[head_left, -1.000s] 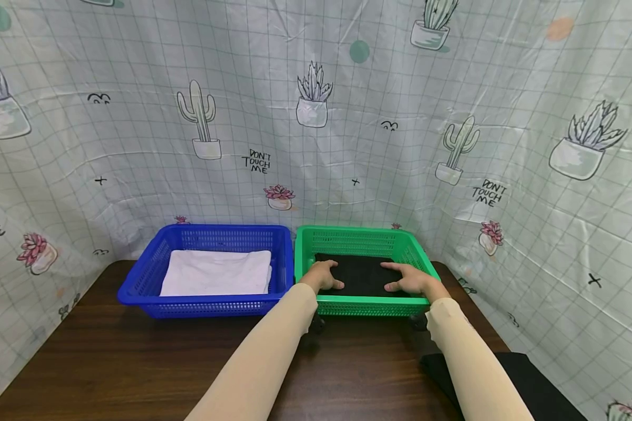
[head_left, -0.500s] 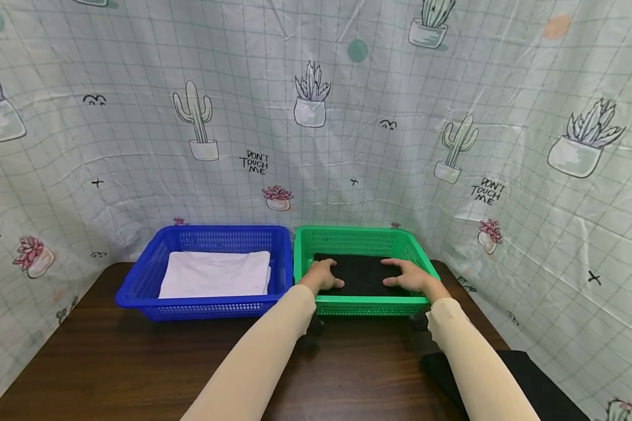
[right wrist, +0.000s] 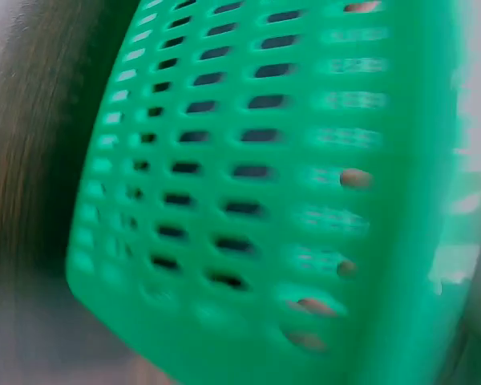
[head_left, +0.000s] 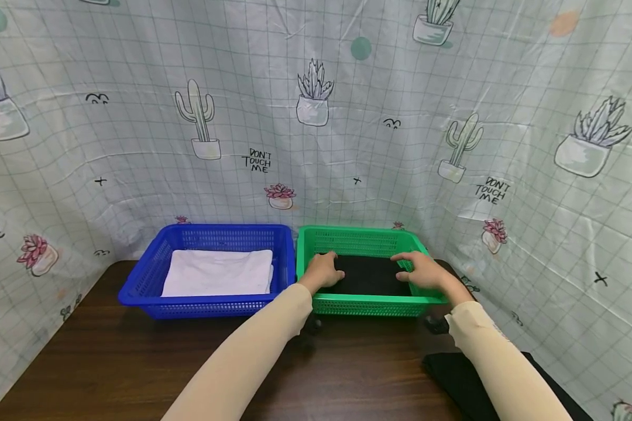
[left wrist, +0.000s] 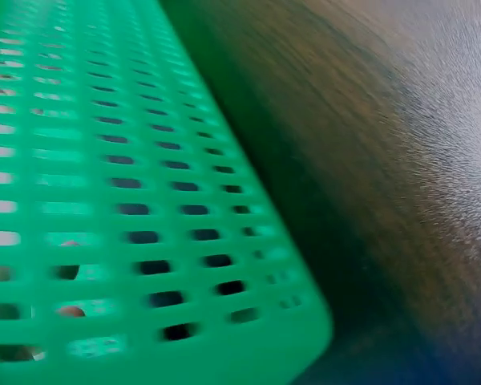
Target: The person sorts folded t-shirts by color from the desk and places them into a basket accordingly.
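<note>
In the head view, a flat folded black cloth (head_left: 371,275) lies inside the green plastic basket (head_left: 368,299). My left hand (head_left: 320,272) is at the cloth's left edge, fingers and thumb spread; whether it presses on the fabric I cannot tell. Beyond the right edge, my right hand (head_left: 423,272) is held over the basket's right side, thumb and fingers apart with nothing between them. Both wrist views show mostly the basket's slotted front wall (left wrist: 144,208). Bits of fingers (right wrist: 355,178) show through the slots in the right wrist view.
Left of the green basket, touching or nearly so, stands a blue basket (head_left: 205,305) holding a folded white cloth (head_left: 218,272). More black fabric (head_left: 455,374) lies at the right of the brown wooden table (head_left: 137,362), partly under my right forearm. A patterned curtain (head_left: 242,117) surrounds the table.
My right hand has moved right, away from the black cloth's edge. My left hand stays nearly in place. The black cloth still lies in the green basket.
</note>
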### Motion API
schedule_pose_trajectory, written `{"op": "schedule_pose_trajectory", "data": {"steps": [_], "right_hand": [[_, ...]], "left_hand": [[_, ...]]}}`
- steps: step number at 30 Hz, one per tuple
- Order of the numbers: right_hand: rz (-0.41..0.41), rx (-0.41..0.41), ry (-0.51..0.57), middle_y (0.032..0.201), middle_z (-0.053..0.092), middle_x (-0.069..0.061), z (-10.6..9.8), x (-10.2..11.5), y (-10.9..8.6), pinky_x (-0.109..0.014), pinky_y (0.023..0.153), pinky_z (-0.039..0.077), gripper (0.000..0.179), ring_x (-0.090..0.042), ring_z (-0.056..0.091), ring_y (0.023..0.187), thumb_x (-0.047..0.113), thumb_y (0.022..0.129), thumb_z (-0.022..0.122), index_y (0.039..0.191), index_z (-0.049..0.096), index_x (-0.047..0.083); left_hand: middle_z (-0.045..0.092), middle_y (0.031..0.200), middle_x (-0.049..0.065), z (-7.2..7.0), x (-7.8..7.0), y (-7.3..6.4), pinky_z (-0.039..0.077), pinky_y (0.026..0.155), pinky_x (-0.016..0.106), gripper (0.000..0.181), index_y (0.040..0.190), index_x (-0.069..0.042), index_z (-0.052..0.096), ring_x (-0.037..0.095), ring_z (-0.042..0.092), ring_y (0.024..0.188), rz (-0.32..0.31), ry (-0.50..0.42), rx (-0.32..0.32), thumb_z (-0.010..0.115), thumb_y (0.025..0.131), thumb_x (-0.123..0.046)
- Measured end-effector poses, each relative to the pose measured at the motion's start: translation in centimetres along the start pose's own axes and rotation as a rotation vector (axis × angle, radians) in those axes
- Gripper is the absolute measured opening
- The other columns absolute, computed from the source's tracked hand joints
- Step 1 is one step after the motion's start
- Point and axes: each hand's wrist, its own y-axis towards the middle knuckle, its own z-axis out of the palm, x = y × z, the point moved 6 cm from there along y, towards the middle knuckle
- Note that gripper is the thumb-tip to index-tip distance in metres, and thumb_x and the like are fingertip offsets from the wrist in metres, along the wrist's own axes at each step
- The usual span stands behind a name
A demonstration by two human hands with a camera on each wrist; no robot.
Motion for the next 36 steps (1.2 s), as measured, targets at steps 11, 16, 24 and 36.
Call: {"op": "schedule_pose_trajectory", "data": {"steps": [11,16,24,36], "right_hand": [[-0.190,-0.118,0.002,0.142,0.061,-0.021,-4.9,2.6,-9.0,-0.056,0.095,0.057,0.044,-0.044,0.065,0.121,0.012,0.103,0.072,0.145,0.062,0.006],[-0.198,-0.164,0.000,0.141,0.062,-0.013,-5.8,1.2,-13.2,-0.034,0.087,0.060,0.043,-0.006,0.063,0.116,0.011,0.102,0.073,0.143,0.064,0.013],[-0.013,-0.028,-0.044,0.144,0.057,-0.028,-5.3,-4.5,-20.2,-0.026,0.075,0.058,0.050,-0.010,0.070,0.109,0.018,0.103,0.072,0.148,0.057,0.002],[0.159,0.266,0.117,0.144,0.045,-0.049,-1.0,-12.0,-24.0,-0.040,0.083,0.059,0.062,-0.049,0.065,0.117,0.018,0.108,0.064,0.148,0.039,-0.024]], "left_hand": [[0.054,0.151,0.015,-2.9,-5.8,-5.0,0.050,0.109,0.050,0.048,0.153,-0.018,0.055,0.035,0.054,0.138,0.240,0.032,-0.094,0.065,0.108,-0.029],[0.062,0.137,0.008,-1.8,-8.0,-8.2,0.054,0.095,0.038,0.047,0.152,-0.019,0.057,0.024,0.063,0.119,0.368,0.009,-0.099,0.067,0.107,-0.028],[0.065,0.118,-0.004,2.5,-10.3,-13.2,0.048,0.076,0.019,0.048,0.149,-0.026,0.059,0.001,0.058,0.086,0.491,-0.054,-0.014,0.072,0.104,-0.033],[0.066,0.103,-0.011,10.8,-9.2,-15.8,0.051,0.072,0.018,0.056,0.151,-0.031,0.054,-0.006,0.061,0.076,0.398,-0.287,0.248,0.076,0.100,-0.034]]}}
